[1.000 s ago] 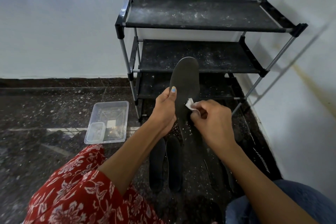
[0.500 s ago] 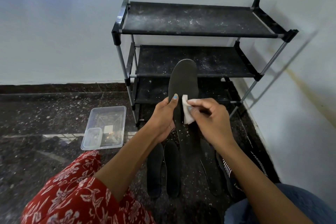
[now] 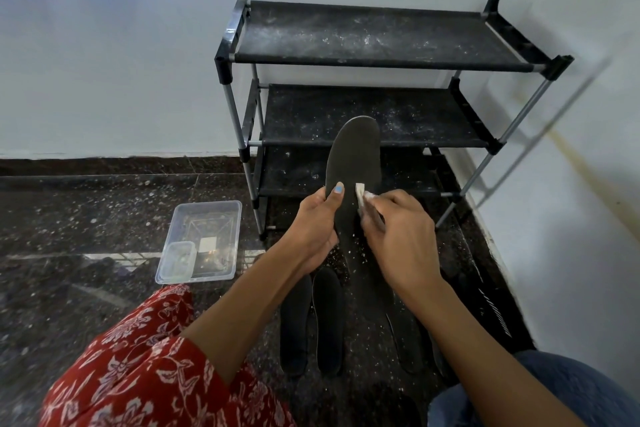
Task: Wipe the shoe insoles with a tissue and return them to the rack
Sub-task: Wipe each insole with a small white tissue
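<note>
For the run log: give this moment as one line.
step: wiping | left hand: holds insole upright | right hand: presses tissue on insole | rack: shelves bare | floor: other insoles

Upright dark insole (image 3: 355, 163), white tissue (image 3: 361, 196) against it

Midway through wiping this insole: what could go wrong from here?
1. The small white tissue, pinched by the right hand, is tiny; it may shred.
2. The three-tier black shoe rack looks speckled with white dust, so the dark grey insole, gripped by the left hand, could pick it up again once returned.
</note>
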`<action>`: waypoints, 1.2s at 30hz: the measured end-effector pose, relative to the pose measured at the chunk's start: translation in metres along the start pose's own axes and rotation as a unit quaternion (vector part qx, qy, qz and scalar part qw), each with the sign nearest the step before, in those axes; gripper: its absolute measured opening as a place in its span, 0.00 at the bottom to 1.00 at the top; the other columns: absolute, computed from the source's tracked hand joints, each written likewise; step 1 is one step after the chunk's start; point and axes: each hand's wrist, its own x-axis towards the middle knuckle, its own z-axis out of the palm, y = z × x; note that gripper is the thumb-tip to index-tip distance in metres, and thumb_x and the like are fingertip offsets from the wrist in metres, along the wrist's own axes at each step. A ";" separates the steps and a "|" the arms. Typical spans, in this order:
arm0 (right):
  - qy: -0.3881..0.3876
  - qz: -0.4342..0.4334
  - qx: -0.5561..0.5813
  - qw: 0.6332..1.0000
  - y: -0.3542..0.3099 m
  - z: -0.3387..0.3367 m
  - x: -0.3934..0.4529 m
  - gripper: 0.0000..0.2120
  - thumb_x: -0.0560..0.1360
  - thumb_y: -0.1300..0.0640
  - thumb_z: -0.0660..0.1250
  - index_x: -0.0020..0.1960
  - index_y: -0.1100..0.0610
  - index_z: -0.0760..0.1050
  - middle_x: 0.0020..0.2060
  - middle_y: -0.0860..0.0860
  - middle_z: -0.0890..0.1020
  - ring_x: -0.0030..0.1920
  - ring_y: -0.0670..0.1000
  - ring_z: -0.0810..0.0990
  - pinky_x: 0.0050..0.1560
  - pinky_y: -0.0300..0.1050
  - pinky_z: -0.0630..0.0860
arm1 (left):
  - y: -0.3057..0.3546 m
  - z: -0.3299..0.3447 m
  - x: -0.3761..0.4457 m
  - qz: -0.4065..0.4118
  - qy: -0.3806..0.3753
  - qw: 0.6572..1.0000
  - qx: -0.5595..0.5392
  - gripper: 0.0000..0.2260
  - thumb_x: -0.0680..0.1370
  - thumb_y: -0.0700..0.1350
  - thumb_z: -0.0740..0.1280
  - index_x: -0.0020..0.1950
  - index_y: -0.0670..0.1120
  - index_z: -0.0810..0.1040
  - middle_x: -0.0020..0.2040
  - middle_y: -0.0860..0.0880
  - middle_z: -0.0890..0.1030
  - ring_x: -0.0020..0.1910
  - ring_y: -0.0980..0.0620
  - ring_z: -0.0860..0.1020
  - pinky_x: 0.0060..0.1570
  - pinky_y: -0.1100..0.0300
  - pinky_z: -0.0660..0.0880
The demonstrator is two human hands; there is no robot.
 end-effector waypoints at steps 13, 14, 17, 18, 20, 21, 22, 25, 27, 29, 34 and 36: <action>-0.005 -0.022 0.050 0.998 0.002 0.000 0.001 0.07 0.71 0.62 0.66 0.47 0.61 0.81 0.39 0.54 0.81 0.38 0.52 0.80 0.40 0.48 0.78 | 0.003 0.002 0.002 0.005 0.012 1.000 -0.024 0.15 0.83 0.45 0.53 0.64 0.39 0.72 0.58 0.40 0.80 0.52 0.47 0.80 0.51 0.56 0.79; 0.008 -0.014 0.050 0.999 0.003 -0.001 0.002 0.07 0.71 0.63 0.67 0.48 0.61 0.81 0.40 0.54 0.81 0.38 0.52 0.80 0.40 0.47 0.78 | 0.003 0.003 0.002 0.003 0.010 1.000 -0.025 0.15 0.83 0.45 0.53 0.63 0.39 0.72 0.57 0.40 0.80 0.51 0.47 0.81 0.51 0.55 0.79; -0.043 -0.053 0.038 0.997 -0.003 0.001 -0.005 0.07 0.70 0.61 0.66 0.45 0.61 0.81 0.38 0.54 0.80 0.35 0.51 0.78 0.36 0.48 0.77 | 0.000 0.005 0.005 0.011 0.031 0.999 -0.019 0.14 0.83 0.44 0.55 0.62 0.38 0.72 0.56 0.40 0.80 0.50 0.48 0.81 0.51 0.58 0.79; -0.069 -0.063 0.042 0.995 -0.005 0.002 -0.008 0.08 0.70 0.60 0.65 0.44 0.61 0.80 0.37 0.53 0.79 0.35 0.51 0.78 0.36 0.48 0.77 | -0.002 0.005 0.007 0.013 0.041 0.999 -0.018 0.14 0.83 0.44 0.55 0.62 0.38 0.72 0.56 0.40 0.79 0.50 0.48 0.80 0.51 0.58 0.78; -0.081 -0.058 0.047 0.994 -0.003 0.000 -0.009 0.08 0.70 0.58 0.64 0.44 0.60 0.80 0.37 0.52 0.79 0.35 0.50 0.78 0.36 0.48 0.77 | -0.004 0.003 0.009 0.007 0.050 0.998 -0.023 0.13 0.83 0.44 0.55 0.61 0.38 0.72 0.55 0.40 0.80 0.50 0.48 0.80 0.51 0.57 0.78; -0.060 -0.043 0.044 0.996 0.001 -0.001 -0.006 0.08 0.70 0.58 0.65 0.45 0.59 0.81 0.38 0.52 0.79 0.35 0.50 0.78 0.36 0.47 0.77 | -0.005 0.002 0.009 0.003 0.048 0.999 -0.026 0.13 0.83 0.44 0.55 0.61 0.39 0.73 0.55 0.41 0.80 0.50 0.48 0.81 0.51 0.57 0.79; -0.025 -0.023 0.041 0.999 0.004 -0.003 -0.003 0.07 0.70 0.59 0.67 0.46 0.59 0.81 0.38 0.52 0.80 0.35 0.50 0.78 0.37 0.45 0.76 | -0.004 0.000 0.009 -0.001 0.042 0.999 -0.026 0.13 0.83 0.45 0.55 0.60 0.40 0.73 0.54 0.42 0.81 0.49 0.48 0.81 0.49 0.57 0.79; 0.036 0.015 0.033 0.999 0.008 -0.005 0.003 0.08 0.71 0.61 0.69 0.50 0.59 0.81 0.42 0.52 0.81 0.37 0.50 0.79 0.39 0.42 0.76 | -0.003 0.003 0.008 -0.006 0.027 1.000 -0.012 0.13 0.83 0.45 0.54 0.60 0.40 0.73 0.54 0.42 0.82 0.49 0.49 0.82 0.49 0.56 0.79; 0.016 0.001 0.013 1.000 0.006 0.001 0.001 0.08 0.72 0.61 0.68 0.51 0.59 0.81 0.43 0.51 0.81 0.40 0.51 0.80 0.38 0.44 0.77 | -0.004 0.006 0.007 -0.004 0.022 1.000 -0.003 0.13 0.83 0.45 0.54 0.61 0.39 0.73 0.55 0.41 0.81 0.50 0.48 0.81 0.51 0.56 0.79; -0.004 -0.007 0.011 1.000 0.007 0.005 0.000 0.09 0.73 0.62 0.67 0.52 0.60 0.80 0.43 0.52 0.80 0.40 0.52 0.80 0.38 0.48 0.78 | -0.004 0.007 0.006 -0.004 0.028 1.000 0.003 0.14 0.83 0.44 0.54 0.61 0.38 0.72 0.56 0.40 0.80 0.51 0.47 0.80 0.52 0.56 0.78; -0.056 -0.050 0.042 0.996 0.002 0.007 -0.005 0.09 0.71 0.62 0.65 0.50 0.61 0.80 0.41 0.53 0.80 0.39 0.51 0.79 0.39 0.49 0.78 | -0.004 0.008 0.009 0.009 0.050 0.999 0.005 0.13 0.83 0.45 0.55 0.59 0.40 0.73 0.53 0.42 0.80 0.50 0.49 0.80 0.53 0.57 0.78; -0.085 -0.074 0.058 0.992 -0.001 0.005 -0.007 0.10 0.71 0.61 0.64 0.50 0.61 0.80 0.41 0.53 0.79 0.40 0.52 0.79 0.40 0.49 0.78 | -0.002 0.007 0.009 0.013 0.057 0.998 -0.005 0.12 0.83 0.44 0.54 0.58 0.40 0.74 0.53 0.42 0.80 0.50 0.49 0.80 0.51 0.58 0.78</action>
